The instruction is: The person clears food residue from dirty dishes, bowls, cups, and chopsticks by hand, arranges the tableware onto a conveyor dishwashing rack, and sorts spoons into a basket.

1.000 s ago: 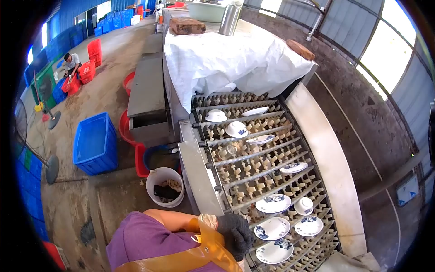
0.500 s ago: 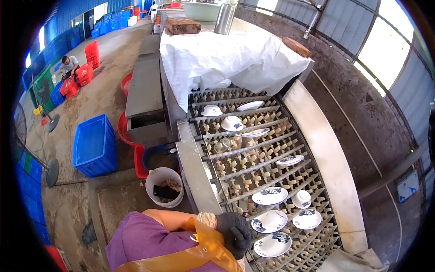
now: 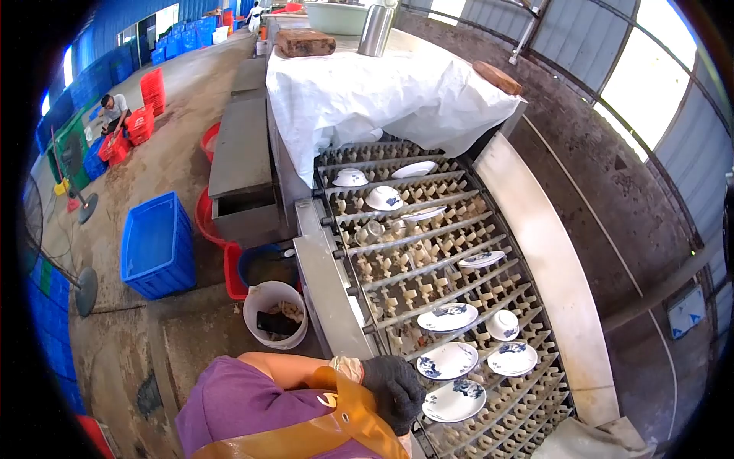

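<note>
My left hand (image 3: 391,390), in a dark grey glove with a pale cuff, is held low at the near left side of a dish conveyor (image 3: 428,284). Its fingers look curled and bent inward. Below it a pale cuff (image 3: 406,442) shows, seemingly of my right hand, whose fingers are tucked in or hidden. Nearest the gloved hand lie white oval plates with blue flower patterns: one plate (image 3: 454,401) and another plate (image 3: 447,360). A small bowl (image 3: 502,325) and a patterned dish (image 3: 512,358) sit further right on the pegs.
A white plastic sheet (image 3: 397,96) hangs over the conveyor's far end, with a steel tumbler (image 3: 376,32) and a brick (image 3: 306,43) on top. On the left stand a white bucket (image 3: 264,336) and blue crates (image 3: 158,245). A person (image 3: 115,111) sits by red baskets (image 3: 140,125).
The conveyor's pegs and the dishes have moved a little away from me, toward the white sheet. The view has shifted slightly. My gloved hand stays at nearly the same place.
</note>
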The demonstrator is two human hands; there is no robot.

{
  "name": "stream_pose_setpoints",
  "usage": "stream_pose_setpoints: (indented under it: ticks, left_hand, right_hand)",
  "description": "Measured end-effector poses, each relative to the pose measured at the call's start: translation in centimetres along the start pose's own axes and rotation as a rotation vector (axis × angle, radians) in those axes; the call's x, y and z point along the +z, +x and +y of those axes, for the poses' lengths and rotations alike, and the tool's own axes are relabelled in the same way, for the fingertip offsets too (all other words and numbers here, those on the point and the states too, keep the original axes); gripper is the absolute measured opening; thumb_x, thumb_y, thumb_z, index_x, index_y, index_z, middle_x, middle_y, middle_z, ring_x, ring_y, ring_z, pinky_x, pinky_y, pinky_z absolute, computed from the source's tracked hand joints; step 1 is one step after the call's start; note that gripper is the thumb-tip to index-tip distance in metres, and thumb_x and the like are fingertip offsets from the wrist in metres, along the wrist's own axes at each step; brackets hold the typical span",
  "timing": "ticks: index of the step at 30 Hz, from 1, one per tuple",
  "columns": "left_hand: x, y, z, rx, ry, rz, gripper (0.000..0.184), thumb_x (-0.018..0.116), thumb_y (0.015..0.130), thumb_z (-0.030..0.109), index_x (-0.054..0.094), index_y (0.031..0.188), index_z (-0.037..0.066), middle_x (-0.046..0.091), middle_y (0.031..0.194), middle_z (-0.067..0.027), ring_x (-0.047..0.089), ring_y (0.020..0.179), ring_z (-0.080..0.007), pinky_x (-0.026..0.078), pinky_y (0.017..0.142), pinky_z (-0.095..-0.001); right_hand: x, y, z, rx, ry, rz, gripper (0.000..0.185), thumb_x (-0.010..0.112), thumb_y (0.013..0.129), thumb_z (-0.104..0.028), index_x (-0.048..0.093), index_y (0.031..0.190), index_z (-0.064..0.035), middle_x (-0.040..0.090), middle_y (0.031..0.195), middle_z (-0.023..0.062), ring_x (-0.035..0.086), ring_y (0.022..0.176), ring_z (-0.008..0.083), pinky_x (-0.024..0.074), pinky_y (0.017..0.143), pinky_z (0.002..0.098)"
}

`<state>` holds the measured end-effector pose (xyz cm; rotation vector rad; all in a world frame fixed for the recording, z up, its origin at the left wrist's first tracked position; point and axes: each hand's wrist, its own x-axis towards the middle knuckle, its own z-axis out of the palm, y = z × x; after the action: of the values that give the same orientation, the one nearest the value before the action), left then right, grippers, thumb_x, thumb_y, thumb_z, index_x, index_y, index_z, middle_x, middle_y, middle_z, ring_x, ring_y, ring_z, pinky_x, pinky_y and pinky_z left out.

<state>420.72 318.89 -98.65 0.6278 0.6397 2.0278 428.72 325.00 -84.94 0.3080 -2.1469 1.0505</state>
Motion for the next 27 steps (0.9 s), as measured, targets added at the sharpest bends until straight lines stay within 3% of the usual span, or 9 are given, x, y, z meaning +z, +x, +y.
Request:
stream_pose_setpoints:
  ticks: [1, 3, 7, 9, 10, 13, 16, 18, 27]
  left_hand:
    - [0.3, 0.0, 0.2, -0.017, -0.044, 0.001, 0.014, 0.047, 0.076, 0.004, 0.058, 0.067, 0.004, 0.05, 0.066, -0.0089, 0.047, 0.059, -0.0168, 0.048, 0.05, -0.0288]
    - [0.2, 0.2, 1.4, -0.025, 0.908, -0.011, 0.016, 0.055, 0.079, 0.013, 0.059, 0.066, 0.004, 0.059, 0.073, -0.012, 0.058, 0.072, -0.0256, 0.047, 0.062, -0.033]
    - [4.1, 1.2, 5.5, 0.181, 1.255, -0.285, 0.016, 0.048, 0.075, 0.008, 0.053, 0.061, 0.002, 0.047, 0.059, -0.0062, 0.045, 0.053, -0.0149, 0.045, 0.046, -0.0278]
    - [7.0, 0.9, 7.9, 0.174, 0.902, -0.14, 0.009, 0.06, 0.077, 0.016, 0.065, 0.075, 0.009, 0.061, 0.079, -0.0146, 0.058, 0.074, -0.031, 0.044, 0.066, -0.0385]
    - [7.2, 0.9, 7.6, 0.174, 0.901, -0.141, 0.009, 0.06, 0.077, 0.016, 0.065, 0.075, 0.009, 0.061, 0.079, -0.0146, 0.058, 0.074, -0.031, 0.044, 0.066, -0.0385]
    - [7.6, 1.1, 6.0, -0.092, 0.691, -0.1, 0.021, 0.054, 0.074, 0.015, 0.048, 0.06, 0.001, 0.04, 0.053, -0.0048, 0.042, 0.048, -0.0136, 0.046, 0.044, -0.0253]
    - [5.2, 0.7, 3.5, 0.013, 1.076, -0.122, 0.019, 0.05, 0.076, 0.01, 0.048, 0.06, 0.001, 0.04, 0.057, -0.0062, 0.041, 0.047, -0.0138, 0.045, 0.044, -0.0264]
    - [1.8, 0.0, 0.5, 0.016, 0.817, 0.009, 0.01, 0.061, 0.071, 0.014, 0.064, 0.072, 0.004, 0.06, 0.075, -0.0157, 0.058, 0.073, -0.0306, 0.044, 0.064, -0.0365]
    - [6.1, 0.3, 2.0, 0.137, 0.791, -0.08, 0.014, 0.051, 0.074, 0.009, 0.056, 0.066, -0.001, 0.051, 0.066, -0.0157, 0.049, 0.061, -0.0268, 0.044, 0.054, -0.0338]
  right_hand:
    - [-0.2, 0.1, 0.0, -0.001, 0.001, 0.002, 0.018, 0.062, 0.071, 0.002, 0.06, 0.088, -0.0033, 0.063, 0.088, 0.0156, 0.061, 0.081, 0.0338, 0.0485, 0.077, 0.0419]
    - [-0.5, -0.3, 0.0, -0.004, 0.004, 0.004, 0.018, 0.062, 0.07, 0.002, 0.06, 0.087, -0.0034, 0.063, 0.087, 0.0156, 0.062, 0.081, 0.034, 0.0486, 0.077, 0.042]
    - [-1.0, -0.7, 0.0, -0.014, 0.011, 0.008, 0.018, 0.062, 0.07, 0.002, 0.06, 0.087, -0.0036, 0.063, 0.087, 0.0155, 0.062, 0.08, 0.0342, 0.049, 0.076, 0.0421]
    - [-1.3, -0.9, -0.1, -0.019, 0.025, 0.016, 0.018, 0.062, 0.07, 0.002, 0.06, 0.086, -0.0037, 0.063, 0.087, 0.0155, 0.062, 0.08, 0.0343, 0.0492, 0.076, 0.0422]
    - [-1.4, -0.7, -0.2, -0.022, 0.036, 0.024, 0.018, 0.062, 0.07, 0.002, 0.06, 0.086, -0.0038, 0.064, 0.087, 0.0155, 0.062, 0.079, 0.0344, 0.0493, 0.076, 0.0422]
    - [-1.9, 1.6, -1.5, -0.057, 0.135, 0.084, 0.019, 0.062, 0.069, 0.003, 0.06, 0.086, -0.0043, 0.064, 0.086, 0.0157, 0.063, 0.08, 0.0349, 0.0492, 0.077, 0.043]
    - [-2.2, 1.6, -1.6, -0.08, 0.22, 0.132, 0.02, 0.062, 0.068, 0.005, 0.06, 0.086, -0.0047, 0.064, 0.086, 0.0159, 0.063, 0.081, 0.0353, 0.0491, 0.077, 0.0437]
    - [-2.3, -0.6, -0.3, -0.048, 0.132, 0.058, 0.021, 0.062, 0.067, 0.005, 0.06, 0.086, -0.0045, 0.064, 0.085, 0.016, 0.063, 0.08, 0.0353, 0.0493, 0.077, 0.0435]
    - [-3.5, -2.9, 0.2, -0.034, -0.009, 0.029, 0.023, 0.063, 0.065, 0.004, 0.061, 0.086, -0.0047, 0.064, 0.085, 0.0163, 0.063, 0.078, 0.0356, 0.0498, 0.076, 0.0424]
